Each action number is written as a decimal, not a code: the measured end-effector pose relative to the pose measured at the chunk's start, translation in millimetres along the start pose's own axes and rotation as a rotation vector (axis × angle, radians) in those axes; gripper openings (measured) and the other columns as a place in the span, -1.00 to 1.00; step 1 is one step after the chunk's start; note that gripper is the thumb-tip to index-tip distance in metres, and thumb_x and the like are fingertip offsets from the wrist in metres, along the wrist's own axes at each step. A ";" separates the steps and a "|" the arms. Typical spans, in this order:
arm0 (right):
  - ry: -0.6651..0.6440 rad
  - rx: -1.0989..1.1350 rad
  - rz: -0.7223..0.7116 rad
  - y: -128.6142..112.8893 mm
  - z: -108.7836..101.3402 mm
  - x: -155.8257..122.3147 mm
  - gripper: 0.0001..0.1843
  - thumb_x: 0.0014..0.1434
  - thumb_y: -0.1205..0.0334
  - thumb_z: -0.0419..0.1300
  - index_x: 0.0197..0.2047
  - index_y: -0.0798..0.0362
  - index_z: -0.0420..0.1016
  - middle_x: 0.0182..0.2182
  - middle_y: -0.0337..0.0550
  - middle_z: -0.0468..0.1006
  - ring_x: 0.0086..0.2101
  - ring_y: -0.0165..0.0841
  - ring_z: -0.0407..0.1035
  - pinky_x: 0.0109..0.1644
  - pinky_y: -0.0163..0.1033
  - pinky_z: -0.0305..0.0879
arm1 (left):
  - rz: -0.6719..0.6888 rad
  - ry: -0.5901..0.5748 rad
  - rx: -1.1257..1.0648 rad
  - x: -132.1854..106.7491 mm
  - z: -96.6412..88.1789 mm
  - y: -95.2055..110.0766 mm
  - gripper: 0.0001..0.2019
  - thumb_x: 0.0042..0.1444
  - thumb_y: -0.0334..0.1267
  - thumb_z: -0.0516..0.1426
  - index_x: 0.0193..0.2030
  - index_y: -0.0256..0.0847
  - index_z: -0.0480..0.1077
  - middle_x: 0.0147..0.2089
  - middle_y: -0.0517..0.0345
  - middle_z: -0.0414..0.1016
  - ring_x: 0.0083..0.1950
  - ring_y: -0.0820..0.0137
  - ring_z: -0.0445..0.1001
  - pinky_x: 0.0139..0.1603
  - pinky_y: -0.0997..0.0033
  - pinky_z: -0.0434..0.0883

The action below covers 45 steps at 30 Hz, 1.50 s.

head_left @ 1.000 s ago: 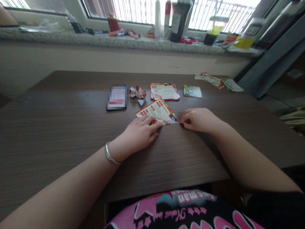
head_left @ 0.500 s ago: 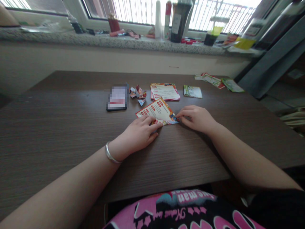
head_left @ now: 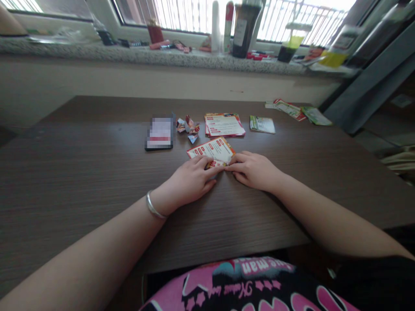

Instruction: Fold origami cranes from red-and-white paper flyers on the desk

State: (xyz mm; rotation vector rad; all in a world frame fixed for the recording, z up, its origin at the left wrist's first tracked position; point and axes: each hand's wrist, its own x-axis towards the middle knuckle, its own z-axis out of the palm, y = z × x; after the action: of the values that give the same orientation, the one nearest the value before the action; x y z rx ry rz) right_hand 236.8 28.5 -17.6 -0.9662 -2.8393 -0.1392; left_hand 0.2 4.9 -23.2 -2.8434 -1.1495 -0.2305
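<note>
A printed paper sheet, white with red labels and an orange border, lies on the table between my hands. Its near edge is folded over, showing a patterned strip. My left hand, with a silver bangle at the wrist, holds the sheet's near left part down, index finger reaching along the fold. Closed fingers of my right hand press the right end of the fold, covering that corner. Both index fingertips nearly meet there. Behind the sheet lies a stack of similar printed papers.
A phone with a blurred screen lies left of a folded paper piece. Green-edged cards and paper strips lie at the back right. Bottles and small items line the granite windowsill.
My right hand has moved left and toward me, bringing the sheet's right corner over to the fold. The sheet has turned slightly and its near edge is now folded further; my left hand barely moved.
</note>
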 end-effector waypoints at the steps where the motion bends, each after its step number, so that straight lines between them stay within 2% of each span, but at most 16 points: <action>1: -0.004 -0.003 0.006 -1.5 -0.8 0.6 -0.66 0.28 0.26 0.04 0.02 -0.04 0.56 -0.10 -0.05 0.54 -0.13 -0.24 0.35 -0.05 -0.15 0.28 | -0.002 0.005 0.008 0.3 0.1 0.7 -0.58 0.31 -0.17 -0.02 0.27 -0.12 0.28 0.18 -0.12 0.33 0.20 0.12 0.32 0.22 0.04 0.32; 6: -0.004 -0.002 0.030 -4.9 -1.5 3.5 -0.69 0.27 0.26 0.04 -0.04 0.00 0.57 -0.10 -0.05 0.54 -0.13 -0.24 0.35 -0.06 -0.16 0.27 | -0.013 0.017 0.035 1.3 -0.7 2.8 -0.60 0.31 -0.18 -0.03 0.24 -0.12 0.31 0.13 -0.13 0.37 0.14 0.11 0.37 0.15 0.03 0.37; 14: -0.004 0.014 0.059 -4.8 0.1 3.3 -0.70 0.27 0.25 0.04 -0.10 -0.01 0.60 -0.12 -0.08 0.54 -0.12 -0.23 0.36 -0.05 -0.16 0.28 | -0.027 0.020 0.018 -0.9 -0.7 1.4 -0.62 0.31 -0.17 -0.02 0.21 -0.09 0.35 0.16 -0.11 0.38 0.16 0.11 0.38 0.16 -0.02 0.36; 20: -0.012 0.021 0.070 -4.9 -0.8 3.3 -0.69 0.27 0.26 0.04 -0.08 -0.01 0.59 -0.11 -0.08 0.54 -0.13 -0.24 0.36 -0.06 -0.17 0.27 | -0.010 -0.036 0.033 -3.0 -6.1 -2.8 -0.60 0.30 -0.15 -0.01 0.24 -0.11 0.32 0.24 -0.07 0.34 0.25 0.08 0.31 0.23 -0.01 0.31; 29: -0.027 0.015 0.075 -3.1 -0.3 2.7 -0.69 0.27 0.26 0.03 -0.10 -0.02 0.60 -0.10 -0.08 0.54 -0.14 -0.25 0.36 -0.09 -0.18 0.26 | -0.039 -0.130 0.038 -6.0 -19.9 -5.8 -0.65 0.30 -0.21 -0.01 0.16 -0.14 0.38 0.20 -0.03 0.40 0.16 0.16 0.42 0.20 0.09 0.37; 34: -0.021 0.024 0.073 -2.8 0.3 2.0 -0.68 0.27 0.27 0.04 -0.07 -0.03 0.60 -0.10 -0.08 0.54 -0.14 -0.26 0.35 -0.09 -0.17 0.26 | -0.093 -0.170 -0.023 -5.3 -27.1 -8.0 -0.69 0.27 -0.25 -0.01 0.04 -0.18 0.47 0.12 -0.02 0.47 0.12 0.23 0.45 0.21 0.17 0.36; 39: -0.004 0.025 0.060 -2.2 1.7 0.4 -0.69 0.26 0.27 0.04 -0.07 -0.04 0.60 -0.10 -0.09 0.55 -0.16 -0.26 0.35 -0.10 -0.18 0.25 | -0.095 -0.203 -0.046 -6.5 -31.6 -15.3 -0.70 0.25 -0.27 -0.01 -0.05 -0.16 0.53 0.03 0.04 0.54 0.05 0.28 0.49 0.19 0.21 0.37; 45: 0.004 0.033 0.061 -2.0 2.3 -0.3 -0.68 0.26 0.28 0.05 -0.06 -0.04 0.59 -0.11 -0.09 0.55 -0.17 -0.27 0.35 -0.11 -0.18 0.25 | -0.107 -0.164 -0.088 -12.4 -24.8 -31.3 -0.70 0.23 -0.20 0.01 -0.11 -0.08 0.57 0.03 0.12 0.55 -0.01 0.29 0.51 0.10 0.26 0.43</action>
State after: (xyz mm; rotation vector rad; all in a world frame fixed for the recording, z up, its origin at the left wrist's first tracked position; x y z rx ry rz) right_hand 235.6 27.1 -20.0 -1.0429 -2.7960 -0.0868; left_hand -33.2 16.0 -0.6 -2.9271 -1.3566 -0.0549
